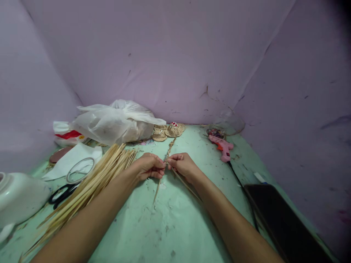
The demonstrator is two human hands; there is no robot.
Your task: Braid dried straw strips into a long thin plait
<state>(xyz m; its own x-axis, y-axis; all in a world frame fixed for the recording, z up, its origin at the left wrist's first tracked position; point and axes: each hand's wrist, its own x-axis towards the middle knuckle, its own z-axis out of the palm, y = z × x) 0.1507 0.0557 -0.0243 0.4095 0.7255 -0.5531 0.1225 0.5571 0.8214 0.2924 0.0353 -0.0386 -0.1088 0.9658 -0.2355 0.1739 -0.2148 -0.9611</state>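
Observation:
My left hand point(148, 167) and my right hand point(182, 165) meet at the middle of the pale green tabletop point(170, 223). Both are closed in a pinch on a thin braid of straw point(170, 146). The plaited part runs away from my fingers toward the back wall. Loose strands point(158, 188) trail back toward me under my hands. A thick bundle of straw strips point(90, 186) lies just left of my left forearm.
A white plastic bag point(115, 122) and small woven straw pieces point(167, 131) sit at the back. A pink glue gun point(222, 146) lies back right, its cord running past a dark flat slab point(282, 223). Black scissors point(61, 193), a ring, white paper and a white pot point(19, 195) are at the left.

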